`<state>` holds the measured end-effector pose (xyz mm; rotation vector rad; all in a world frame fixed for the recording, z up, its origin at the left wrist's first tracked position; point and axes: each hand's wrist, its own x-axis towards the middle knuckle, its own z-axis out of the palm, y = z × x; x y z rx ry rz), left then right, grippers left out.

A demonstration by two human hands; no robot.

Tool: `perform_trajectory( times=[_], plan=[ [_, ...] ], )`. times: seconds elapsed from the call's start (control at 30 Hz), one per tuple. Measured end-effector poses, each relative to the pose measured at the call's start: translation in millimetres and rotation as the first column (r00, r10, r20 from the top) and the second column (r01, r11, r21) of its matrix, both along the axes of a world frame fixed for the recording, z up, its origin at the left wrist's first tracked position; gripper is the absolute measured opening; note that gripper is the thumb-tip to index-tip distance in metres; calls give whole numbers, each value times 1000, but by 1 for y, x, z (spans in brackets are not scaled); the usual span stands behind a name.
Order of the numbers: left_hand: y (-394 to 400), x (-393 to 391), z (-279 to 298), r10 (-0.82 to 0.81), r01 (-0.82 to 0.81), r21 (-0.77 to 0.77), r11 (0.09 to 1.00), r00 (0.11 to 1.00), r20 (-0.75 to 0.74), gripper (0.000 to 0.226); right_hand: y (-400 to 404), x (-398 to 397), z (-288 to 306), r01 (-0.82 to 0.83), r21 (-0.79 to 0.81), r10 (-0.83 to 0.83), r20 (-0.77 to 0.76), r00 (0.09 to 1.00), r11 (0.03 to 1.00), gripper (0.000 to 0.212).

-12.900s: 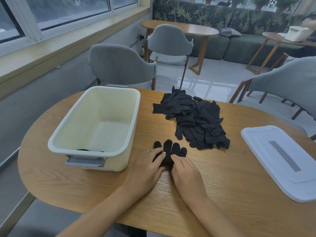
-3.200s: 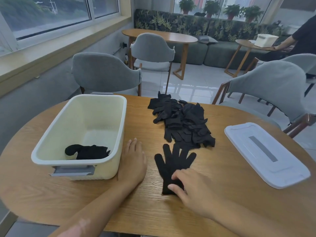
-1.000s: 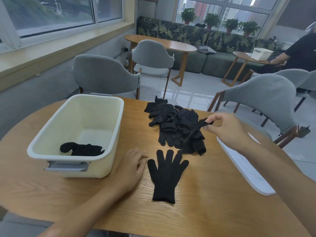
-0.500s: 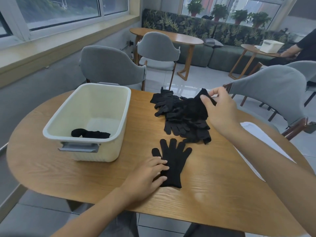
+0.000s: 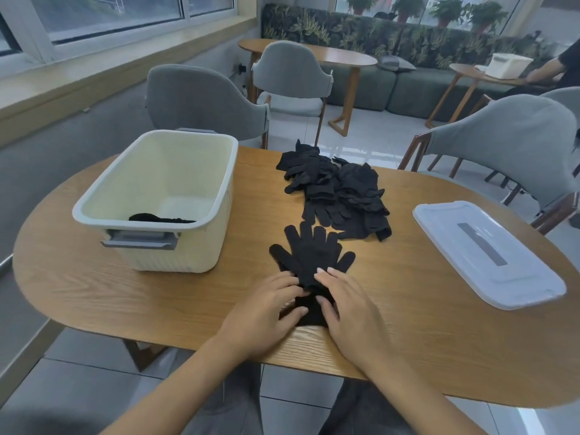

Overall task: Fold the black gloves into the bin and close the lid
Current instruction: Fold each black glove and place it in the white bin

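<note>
Two black gloves (image 5: 312, 255) lie stacked flat on the wooden table (image 5: 408, 334), fingers pointing away from me. My left hand (image 5: 266, 306) and my right hand (image 5: 348, 302) rest side by side on their cuff end with fingers laid flat. Behind them is a pile of black gloves (image 5: 339, 189). The cream bin (image 5: 157, 199) stands open at the left, and a folded black glove (image 5: 161, 218) lies inside it near the front wall. The white lid (image 5: 489, 249) lies flat on the table at the right.
Grey chairs stand behind the table (image 5: 201, 98) and at the right (image 5: 502, 142). Further back are another wooden table (image 5: 329, 56), a green sofa (image 5: 408, 80), and a person seated at a small table at the far right (image 5: 561, 67).
My right hand has carried a glove from the pile and laid it on the flat glove in front of me. Both hands now rest on the stacked gloves' cuffs.
</note>
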<state>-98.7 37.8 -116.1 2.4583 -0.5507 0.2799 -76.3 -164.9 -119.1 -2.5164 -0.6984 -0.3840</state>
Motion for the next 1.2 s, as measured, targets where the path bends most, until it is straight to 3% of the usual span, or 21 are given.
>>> perform_trajectory(
  times=[0.3, 0.47, 0.63, 0.8, 1.2],
  plan=[
    [-2, 2, -2, 28, -30, 92, 995, 999, 30, 12, -1, -7, -5, -5, 23, -3, 347, 938, 1000, 22],
    [-1, 0, -6, 30, -31, 92, 995, 1000, 7, 20, 1, -16, 0, -99, -53, 112, 519, 847, 994, 19],
    [-2, -1, -4, 26, -24, 96, 995, 1000, -15, 29, 0, -13, -2, -152, -36, 153, 399, 904, 988, 32],
    [-1, 0, -3, 24, -21, 123, 992, 999, -23, 23, 5, -4, -8, -82, -87, 101, 235, 967, 993, 47],
    [-1, 2, -4, 12, -8, 101, 995, 999, -41, 14, 6, -13, -7, -21, -152, 61, 263, 963, 988, 45]
  ],
)
